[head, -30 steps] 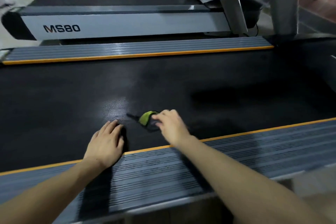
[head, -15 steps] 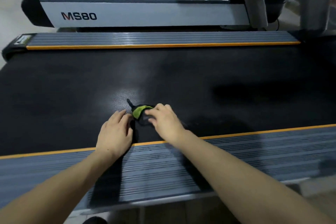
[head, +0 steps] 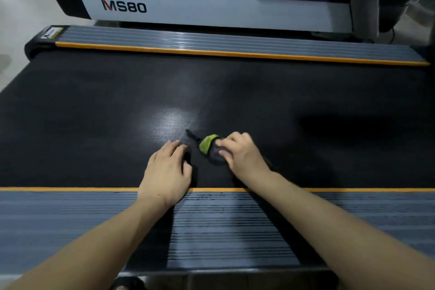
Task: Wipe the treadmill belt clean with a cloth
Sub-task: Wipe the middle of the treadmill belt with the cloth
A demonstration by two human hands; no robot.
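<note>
Cloth (head: 210, 148), bunched small with a lime-green patch showing against dark grey, sits on the black treadmill belt (head: 235, 92) near its front edge; right hand (head: 242, 156) presses down on it, fingers curled over the top and thumb tucked against the side, gripping it; left hand (head: 168, 172) lies flat just beside it, palm down, fingers together, holding nothing, heel by the orange trim strip (head: 70, 189); both forearms cross the ribbed grey side rail (head: 223, 226); a pale sheen of light shows on the belt just beyond the hands; far rail (head: 211, 42) beyond that, then a neighbouring treadmill marked MS80 (head: 124, 6)
</note>
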